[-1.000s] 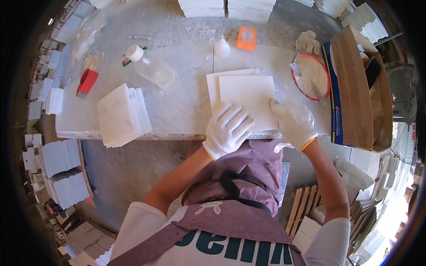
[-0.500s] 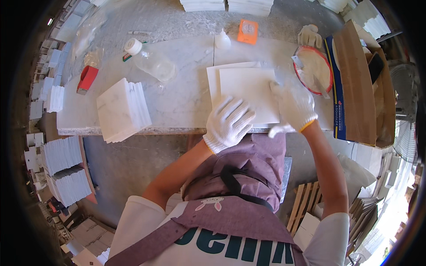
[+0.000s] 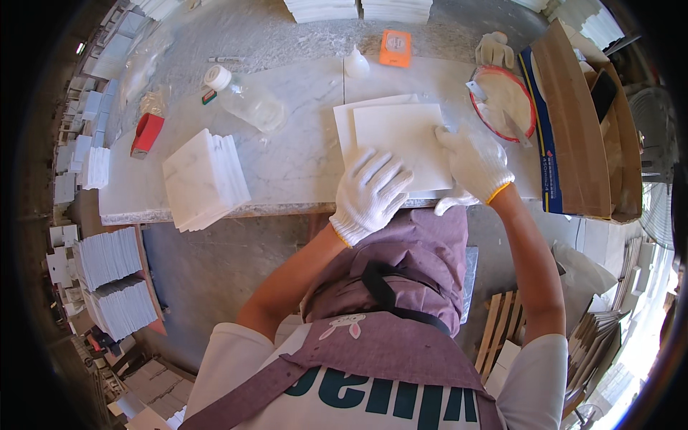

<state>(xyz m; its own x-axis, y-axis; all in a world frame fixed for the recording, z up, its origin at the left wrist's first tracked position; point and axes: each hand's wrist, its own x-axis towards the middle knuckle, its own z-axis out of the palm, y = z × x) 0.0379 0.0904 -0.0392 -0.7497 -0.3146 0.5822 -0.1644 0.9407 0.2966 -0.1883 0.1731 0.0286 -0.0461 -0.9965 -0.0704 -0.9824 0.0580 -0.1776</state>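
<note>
Hiding near-left corner of white tile: left hand, grip released; right hand, grip cannot tell.

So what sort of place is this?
Probably a stone or tile workshop: two white square slabs overlap on a marbled workbench, a stack of grey-veined slabs sits toward its left end, and a red-rimmed tub holds pale paste.

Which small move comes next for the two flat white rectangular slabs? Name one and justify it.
Probably nudge the upper slab left and away from the person: the lower slab shows beyond its left and far edges, the white-gloved left hand lies over the upper slab, and the right hand is at its right edge.
</note>
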